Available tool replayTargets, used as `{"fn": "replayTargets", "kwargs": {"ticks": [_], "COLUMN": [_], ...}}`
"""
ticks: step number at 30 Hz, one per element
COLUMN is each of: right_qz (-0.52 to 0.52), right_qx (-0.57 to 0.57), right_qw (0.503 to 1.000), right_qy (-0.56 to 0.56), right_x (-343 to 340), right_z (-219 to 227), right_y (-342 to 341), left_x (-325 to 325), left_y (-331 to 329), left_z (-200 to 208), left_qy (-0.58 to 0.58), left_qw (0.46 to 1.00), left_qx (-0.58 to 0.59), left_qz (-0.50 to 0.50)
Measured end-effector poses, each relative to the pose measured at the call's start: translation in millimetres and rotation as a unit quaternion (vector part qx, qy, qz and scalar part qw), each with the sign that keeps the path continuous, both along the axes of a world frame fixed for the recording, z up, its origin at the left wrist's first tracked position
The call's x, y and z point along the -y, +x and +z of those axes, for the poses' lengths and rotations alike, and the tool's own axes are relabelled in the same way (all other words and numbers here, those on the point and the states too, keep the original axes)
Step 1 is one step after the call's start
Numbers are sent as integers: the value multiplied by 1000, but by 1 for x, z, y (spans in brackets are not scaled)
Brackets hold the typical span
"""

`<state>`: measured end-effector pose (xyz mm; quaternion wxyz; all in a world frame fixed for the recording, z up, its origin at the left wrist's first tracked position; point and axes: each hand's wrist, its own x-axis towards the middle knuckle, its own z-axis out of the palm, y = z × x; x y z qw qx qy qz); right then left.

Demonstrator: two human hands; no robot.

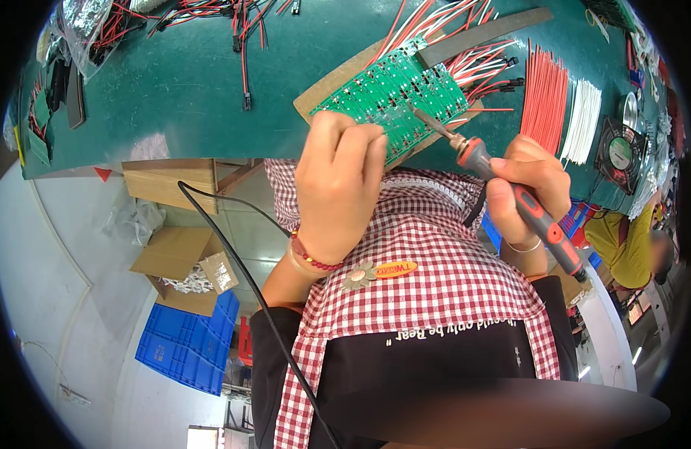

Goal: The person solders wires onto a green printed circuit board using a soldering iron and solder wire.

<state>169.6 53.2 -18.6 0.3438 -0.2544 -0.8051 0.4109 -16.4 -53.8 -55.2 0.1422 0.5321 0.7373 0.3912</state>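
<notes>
A green circuit board panel (394, 86) with rows of small parts lies on a brown backing board (312, 91) at the table's near edge. My right hand (538, 179) grips a grey and red soldering iron (476, 159), its tip pointing left over the panel. Whether the tip touches a joint I cannot tell. Over the panel's near left edge, the fingers of my left hand (339, 176) are pinched together; what they hold, if anything, is too small to make out. A dark flat bar (487, 35) lies across the panel's far right part, near red and white wires (476, 63).
Right of the panel lie bundles of red wires (544, 101) and white wires (582, 120), then a black fan (622, 153). Connector leads (244, 63) are at the back. A black cable (237, 258) hangs at my left. Another person (622, 243) is at the right.
</notes>
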Motion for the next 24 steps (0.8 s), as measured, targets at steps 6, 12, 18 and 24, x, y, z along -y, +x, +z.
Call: {"fn": "replayTargets", "kwargs": {"ticks": [6,12,18,24], "right_qz": [8,-2,-2,4], "right_qx": [-6,2,8,17], "right_qw": [1000,1000,1000,1000], "right_qy": [0,2,-12,-11], "right_x": [1,6,4,3], "right_z": [-4,-6,-7,-9], "right_y": [-3,-7,-2,-3], "left_x": [12,12,2,-2], "left_y": [-12,-10,1,2], "left_z": [-3,5,-7,-11], "left_qy": [-13,-35,-5,2], "left_qw": [999,998,1000,999], "left_qx": [46,30,16,12], "left_qz": [17,30,21,34]}}
